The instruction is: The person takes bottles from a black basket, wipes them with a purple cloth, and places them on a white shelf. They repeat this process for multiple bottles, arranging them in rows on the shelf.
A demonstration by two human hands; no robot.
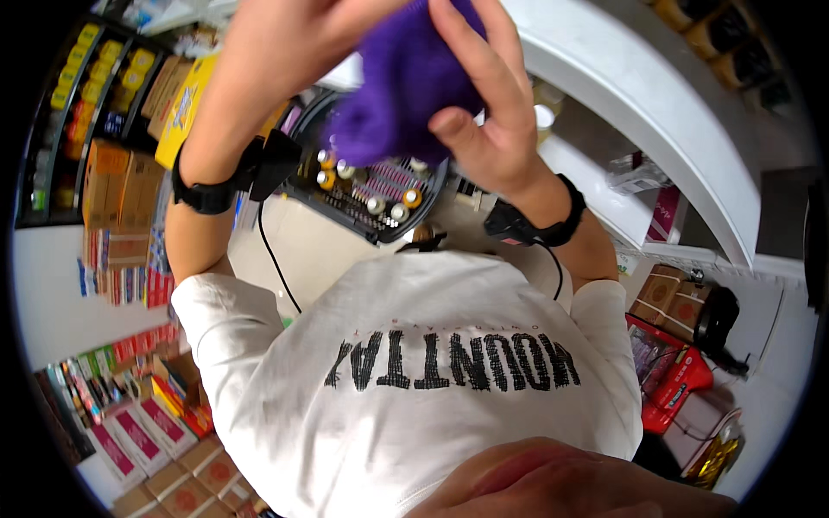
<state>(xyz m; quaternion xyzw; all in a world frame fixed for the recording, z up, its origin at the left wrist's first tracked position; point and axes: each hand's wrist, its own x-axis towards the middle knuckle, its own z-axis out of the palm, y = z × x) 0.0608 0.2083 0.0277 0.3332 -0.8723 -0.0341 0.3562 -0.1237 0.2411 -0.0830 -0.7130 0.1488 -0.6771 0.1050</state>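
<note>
A purple cloth (410,86), soft and knitted-looking and slightly blurred, is held up between my two hands at the top of the view. My left hand (298,39) meets its upper left side, with the fingers partly behind the cloth and cut off by the upper edge. On the other side, my right hand (496,116) grips it with fingers along its right edge and the thumb in front. Below and behind the cloth sits a black basket (298,181) with several small bottles with white and orange caps, partly hidden by the cloth.
A curved white counter (691,104) with shelves bends round the right. On the left are racks of yellow and coloured packages (82,73) and stacked cardboard boxes (121,186). A red case (682,380) lies low on the right. Black cables (269,242) hang from both wrist straps.
</note>
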